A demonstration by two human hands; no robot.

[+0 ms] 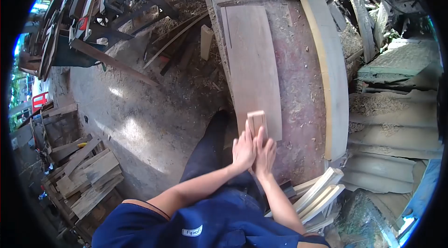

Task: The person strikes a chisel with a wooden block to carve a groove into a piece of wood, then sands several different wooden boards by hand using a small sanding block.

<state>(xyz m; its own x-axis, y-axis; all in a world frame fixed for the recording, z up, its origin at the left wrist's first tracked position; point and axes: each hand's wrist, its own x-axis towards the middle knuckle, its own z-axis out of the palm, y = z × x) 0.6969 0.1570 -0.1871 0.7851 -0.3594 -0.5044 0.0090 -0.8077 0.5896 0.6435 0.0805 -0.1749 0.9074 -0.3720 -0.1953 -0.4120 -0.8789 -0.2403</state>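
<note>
A long flat wooden board [254, 61] lies lengthwise on the workbench [303, 108]. On its near end sits a small wooden hand plane [257, 121], its light front end facing away from me. My left hand [244, 149] is closed around the left side of the plane. My right hand [264, 151] grips it from the right, fingers bent over its rear part. The two hands touch each other and hide the back of the tool. A thin dark strip [227, 28] lies along the board's far left edge.
A long pale plank [324, 61] runs along the bench's right side. Light wooden strips [317, 194] lean at the near right. Scrap boards [93, 178] are piled on the left floor, and a rack of timber [107, 5] stands at the far left. Shavings litter the floor.
</note>
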